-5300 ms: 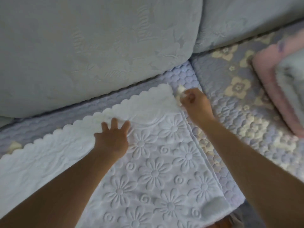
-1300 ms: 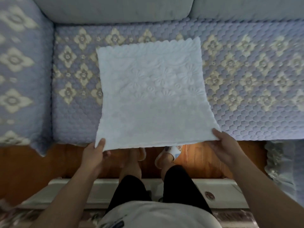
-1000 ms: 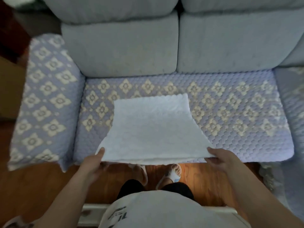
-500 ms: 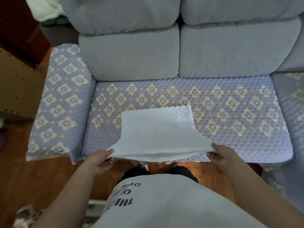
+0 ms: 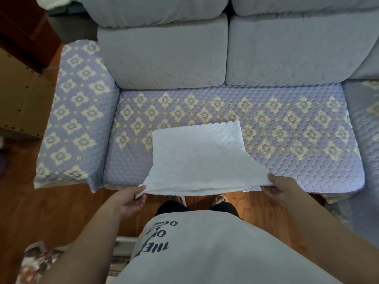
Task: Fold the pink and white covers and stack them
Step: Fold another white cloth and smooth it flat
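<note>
Over the sofa seat (image 5: pixel 287 160), your left hand (image 5: pixel 129 198) and right hand (image 5: pixel 282 186) each pinched a near corner of the folded white cover (image 5: pixel 201 158), fingers clamped; carrying it to a stack seemed next.

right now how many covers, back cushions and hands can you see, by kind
white cover: 1
lilac patterned sofa covers (seat, armrest): 2
grey back cushions: 2
hands (left hand, right hand): 2
pink cover: 0 in view
total: 7
</note>
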`<act>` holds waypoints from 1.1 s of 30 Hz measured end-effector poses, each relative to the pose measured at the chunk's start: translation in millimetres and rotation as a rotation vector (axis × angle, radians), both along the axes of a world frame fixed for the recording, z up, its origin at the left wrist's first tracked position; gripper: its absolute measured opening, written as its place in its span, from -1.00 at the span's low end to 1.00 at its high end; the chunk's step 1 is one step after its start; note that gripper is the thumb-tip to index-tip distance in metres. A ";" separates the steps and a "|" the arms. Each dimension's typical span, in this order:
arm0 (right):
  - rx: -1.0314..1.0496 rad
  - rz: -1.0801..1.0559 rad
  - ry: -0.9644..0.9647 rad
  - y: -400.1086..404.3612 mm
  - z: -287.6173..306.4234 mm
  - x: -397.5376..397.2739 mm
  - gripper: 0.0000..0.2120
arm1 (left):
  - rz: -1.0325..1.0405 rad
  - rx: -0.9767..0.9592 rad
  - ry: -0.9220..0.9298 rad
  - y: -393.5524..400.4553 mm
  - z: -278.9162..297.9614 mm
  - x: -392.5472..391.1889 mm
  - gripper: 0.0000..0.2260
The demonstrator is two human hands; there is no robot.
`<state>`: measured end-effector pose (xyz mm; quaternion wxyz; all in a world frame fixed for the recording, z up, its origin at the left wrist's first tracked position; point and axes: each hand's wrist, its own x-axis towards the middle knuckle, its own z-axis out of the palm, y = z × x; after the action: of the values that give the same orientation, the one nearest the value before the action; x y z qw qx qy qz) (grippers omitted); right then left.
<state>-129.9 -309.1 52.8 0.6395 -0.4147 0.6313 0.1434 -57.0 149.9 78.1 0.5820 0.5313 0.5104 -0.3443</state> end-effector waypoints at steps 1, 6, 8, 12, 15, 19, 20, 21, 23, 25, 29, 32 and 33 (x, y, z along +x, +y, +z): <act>-0.066 0.066 0.037 -0.4 -2.6 0.3 -0.83 | -0.041 0.058 0.008 -1.7 -2.6 -0.1 -0.75; -0.235 0.281 0.194 5.2 12.8 2.7 -0.91 | -0.142 0.146 0.113 -6.6 4.8 3.3 -0.88; -0.171 0.200 0.139 3.1 31.8 9.4 -0.94 | -0.058 0.050 0.103 -8.8 20.3 12.6 -0.90; -0.236 -0.013 -0.280 -12.6 99.7 45.7 -0.82 | 0.269 -0.159 -0.312 -37.3 86.5 72.7 -0.77; -0.299 -0.077 -0.516 -26.0 163.0 83.5 -0.91 | 0.259 -0.220 -0.516 -61.2 145.7 125.4 -0.80; -0.240 -0.100 -0.589 -47.5 214.1 138.3 -0.88 | 0.139 -0.209 -0.523 -90.3 195.8 185.6 -0.77; -0.235 -0.083 -0.587 -52.9 222.9 148.6 -0.86 | 0.119 -0.210 -0.517 -97.7 205.9 196.8 -0.76; -0.237 -0.063 -0.590 -58.3 231.7 156.8 -0.85 | 0.100 -0.205 -0.526 -104.3 215.6 207.1 -0.75; -0.255 -0.043 -0.615 -68.7 251.6 166.9 -0.86 | 0.067 -0.204 -0.579 -116.4 235.0 225.8 -0.75; -0.284 -0.048 -0.660 -75.6 276.3 170.1 -0.85 | 0.068 -0.230 -0.643 -125.5 255.5 238.7 -0.75; -0.363 -0.067 -0.755 -84.0 310.6 155.1 -0.88 | 0.128 -0.289 -0.756 -133.2 284.3 238.7 -0.81; -0.417 -0.039 -0.746 -83.0 299.7 125.2 -0.93 | 0.115 -0.270 -0.780 -132.2 280.4 211.3 -0.83; -0.434 -0.020 -0.717 -80.8 287.8 112.8 -0.94 | 0.087 -0.241 -0.773 -130.5 272.6 198.7 -0.83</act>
<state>-17.0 -389.9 340.6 0.7179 -0.5572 0.3884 -0.1524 141.6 19.4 350.7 0.8029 0.5278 0.2319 -0.1517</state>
